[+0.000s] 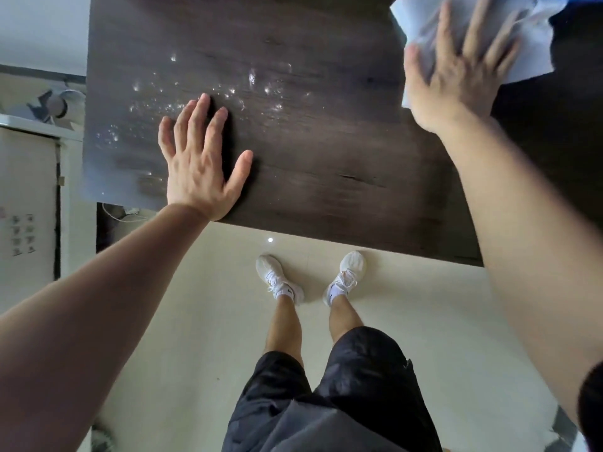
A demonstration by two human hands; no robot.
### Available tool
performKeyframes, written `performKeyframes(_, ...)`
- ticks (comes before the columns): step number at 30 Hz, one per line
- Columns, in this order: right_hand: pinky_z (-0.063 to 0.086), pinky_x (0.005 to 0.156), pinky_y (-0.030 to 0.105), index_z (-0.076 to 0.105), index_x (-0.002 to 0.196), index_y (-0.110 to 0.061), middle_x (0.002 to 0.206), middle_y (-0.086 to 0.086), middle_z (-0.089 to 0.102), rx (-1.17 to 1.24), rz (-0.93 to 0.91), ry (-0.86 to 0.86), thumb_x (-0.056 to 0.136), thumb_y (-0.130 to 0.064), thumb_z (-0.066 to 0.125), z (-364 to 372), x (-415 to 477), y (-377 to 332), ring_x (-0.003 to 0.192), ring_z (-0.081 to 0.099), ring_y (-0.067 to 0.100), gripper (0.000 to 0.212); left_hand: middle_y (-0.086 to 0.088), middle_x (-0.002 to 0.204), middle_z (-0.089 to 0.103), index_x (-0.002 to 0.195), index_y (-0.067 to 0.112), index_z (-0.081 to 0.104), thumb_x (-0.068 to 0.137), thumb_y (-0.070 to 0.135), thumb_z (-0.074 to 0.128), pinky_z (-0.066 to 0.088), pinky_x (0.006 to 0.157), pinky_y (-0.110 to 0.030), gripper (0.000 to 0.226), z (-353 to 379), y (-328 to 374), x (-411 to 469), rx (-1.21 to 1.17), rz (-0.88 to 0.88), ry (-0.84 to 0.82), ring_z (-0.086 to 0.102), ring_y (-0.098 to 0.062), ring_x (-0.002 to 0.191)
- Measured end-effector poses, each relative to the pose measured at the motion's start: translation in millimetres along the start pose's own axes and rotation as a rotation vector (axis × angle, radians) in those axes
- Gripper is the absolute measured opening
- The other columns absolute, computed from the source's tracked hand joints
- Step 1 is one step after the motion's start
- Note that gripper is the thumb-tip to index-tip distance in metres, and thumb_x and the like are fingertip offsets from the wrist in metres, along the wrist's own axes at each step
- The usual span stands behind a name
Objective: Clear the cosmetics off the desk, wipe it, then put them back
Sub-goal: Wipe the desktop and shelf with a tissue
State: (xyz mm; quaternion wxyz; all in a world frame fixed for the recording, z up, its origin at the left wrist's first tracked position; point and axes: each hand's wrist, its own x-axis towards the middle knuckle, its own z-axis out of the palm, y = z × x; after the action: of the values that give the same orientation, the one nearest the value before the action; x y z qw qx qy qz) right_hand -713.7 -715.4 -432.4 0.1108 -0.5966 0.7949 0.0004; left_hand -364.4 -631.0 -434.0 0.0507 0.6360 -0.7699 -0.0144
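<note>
Specks and droplets [251, 78] glint white across the upper left of the dark wood surface [326, 164], which fills the top half of the frame. We rest our left hand [199, 158] flat on it near its front edge, left of centre, with the fingers straight and spread and the thumb out to the right. Our right hand [456, 79], blurred, is in the upper right with its fingers straight and fanned, pressing down on a pale crumpled cloth [421, 17] at the far right part of the surface. Below the front edge we see the cream floor [195, 305], our white shoes [269, 265] and black shorts [359, 386].
</note>
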Motion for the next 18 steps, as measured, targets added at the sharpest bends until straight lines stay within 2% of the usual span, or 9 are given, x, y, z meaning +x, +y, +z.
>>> performKeyframes(3,0.0,0.121,0.062,0.011,0.16,-0.034,0.167,0.015,0.008,0.01,-0.19,-0.043,0.094,-0.069,0.01,5,-11,-57,0.15,0.002,0.052,0.075,-0.015,0.158,0.028,0.146,0.011,0.037,0.097,0.062,0.027,0.011,0.118,-0.056,0.072,0,2,1,-0.01,0.006,-0.005,0.024,-0.034,0.146)
performKeyframes(6,0.0,0.122,0.06,0.011,0.16,-0.033,0.168,0.014,0.001,-0.02,-0.41,-0.053,0.097,-0.065,0.013,16,-43,-93,0.151,-0.003,0.049,0.071,-0.014,0.159,0.027,0.147,0.011,0.037,0.097,0.062,0.027,0.009,0.119,-0.055,0.072,0,1,1,-0.019,0.001,-0.01,0.023,-0.033,0.146)
performKeyframes(10,0.001,0.122,0.059,0.008,0.16,-0.035,0.168,0.012,-0.006,-0.049,-0.558,-0.075,0.099,-0.065,0.011,22,-62,-76,0.152,-0.006,0.044,0.068,-0.014,0.158,0.028,0.147,0.012,0.037,0.097,0.062,0.026,0.011,0.118,-0.056,0.072,0,1,1,-0.016,0.009,-0.007,0.024,-0.033,0.146)
performKeyframes(13,0.003,0.122,0.059,0.007,0.16,-0.037,0.168,0.011,-0.004,-0.054,-0.5,-0.044,0.099,-0.068,0.01,22,-62,-41,0.152,-0.004,0.044,0.069,-0.013,0.16,0.027,0.148,0.013,0.036,0.097,0.063,0.027,0.011,0.119,-0.056,0.072,0,0,2,-0.026,0.004,-0.025,0.023,-0.031,0.147)
performKeyframes(18,0.004,0.122,0.06,0.002,0.159,-0.036,0.168,0.012,-0.002,-0.051,-0.213,-0.002,0.098,-0.072,0.013,22,-70,-5,0.152,-0.001,0.046,0.072,-0.013,0.16,0.026,0.147,0.012,0.036,0.095,0.066,0.028,0.012,0.118,-0.057,0.075,1,-1,2,-0.027,0.005,-0.045,0.022,-0.031,0.148)
